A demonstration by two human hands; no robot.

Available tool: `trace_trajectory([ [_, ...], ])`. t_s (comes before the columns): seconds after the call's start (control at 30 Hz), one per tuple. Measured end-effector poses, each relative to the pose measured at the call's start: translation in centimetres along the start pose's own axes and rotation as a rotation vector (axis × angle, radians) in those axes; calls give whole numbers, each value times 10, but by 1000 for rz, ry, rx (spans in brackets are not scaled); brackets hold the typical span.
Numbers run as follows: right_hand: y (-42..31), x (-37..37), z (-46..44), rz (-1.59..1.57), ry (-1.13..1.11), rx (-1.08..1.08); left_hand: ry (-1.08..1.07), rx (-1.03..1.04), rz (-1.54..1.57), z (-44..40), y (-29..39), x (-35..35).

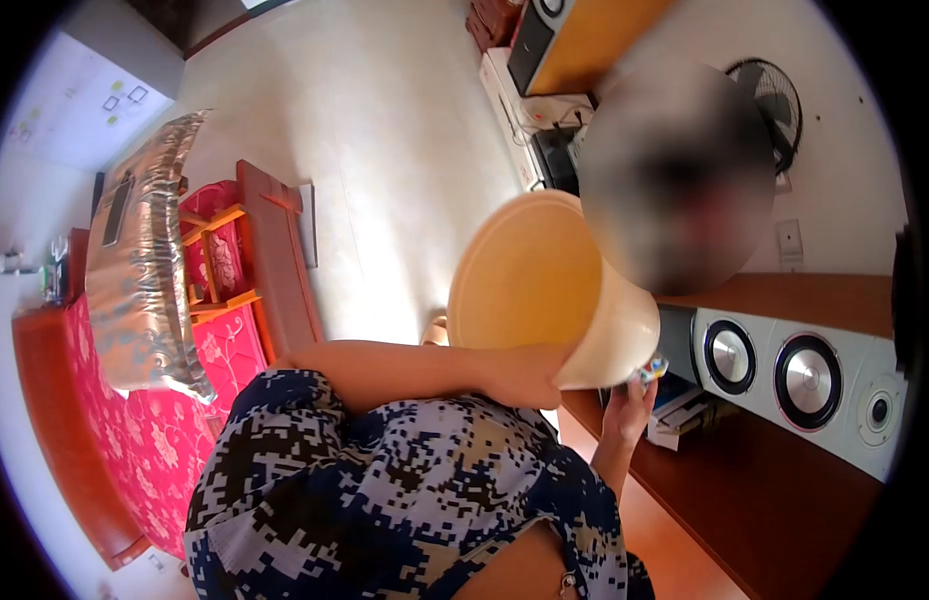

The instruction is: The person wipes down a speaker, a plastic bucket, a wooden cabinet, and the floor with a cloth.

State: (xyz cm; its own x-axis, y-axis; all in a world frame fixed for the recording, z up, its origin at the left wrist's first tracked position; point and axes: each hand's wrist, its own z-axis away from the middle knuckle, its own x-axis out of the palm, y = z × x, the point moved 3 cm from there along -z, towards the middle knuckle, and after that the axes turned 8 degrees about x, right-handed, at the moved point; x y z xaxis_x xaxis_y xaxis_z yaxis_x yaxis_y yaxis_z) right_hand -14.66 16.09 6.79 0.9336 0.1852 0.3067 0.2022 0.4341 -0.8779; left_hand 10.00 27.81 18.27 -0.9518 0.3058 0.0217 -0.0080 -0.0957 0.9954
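A large cream bucket is tilted on its side in front of my body, its open mouth facing left and its yellowish inside showing. My left hand reaches across from the left and grips the bucket's lower rim. To the right, below the bucket's base, my right hand holds a small colourful item between closed fingers; what it is cannot be made out.
A brown cabinet with a white speaker is on the right. A black fan and a wooden speaker stand farther back. On the left is a red floral sofa with a shiny cover.
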Motion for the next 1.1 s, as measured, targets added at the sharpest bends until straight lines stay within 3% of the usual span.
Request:
trace_trajectory([
  [0.17,15,17,-42,-56,1,81,291,94,-35,-5,-12,7],
  [0.27,36,19,-58,121,-52,89,416,-189,375,6,-30,11],
  [0.4,72,39,-73,232,-168,204,821,-57,649,15,-11,9],
  [0.47,82,58,-92,383,-398,191,1057,7,707,24,-2,3],
  [0.53,99,76,-105,441,-708,441,1240,89,779,44,-10,-13],
  [0.6,118,89,-117,648,-925,511,1355,289,770,59,-4,-30],
  [0.63,116,102,-116,642,-932,579,1453,365,754,71,-11,-41],
  [0.7,128,116,-129,676,-848,519,1556,394,755,98,-20,-61],
  [0.77,128,133,-140,500,-796,624,1650,407,734,117,-25,-82],
  [0.87,137,141,-173,541,-751,578,1685,354,503,126,-34,-121],
  [1.1,107,167,-224,491,-405,573,1625,136,625,136,-98,-244],
])
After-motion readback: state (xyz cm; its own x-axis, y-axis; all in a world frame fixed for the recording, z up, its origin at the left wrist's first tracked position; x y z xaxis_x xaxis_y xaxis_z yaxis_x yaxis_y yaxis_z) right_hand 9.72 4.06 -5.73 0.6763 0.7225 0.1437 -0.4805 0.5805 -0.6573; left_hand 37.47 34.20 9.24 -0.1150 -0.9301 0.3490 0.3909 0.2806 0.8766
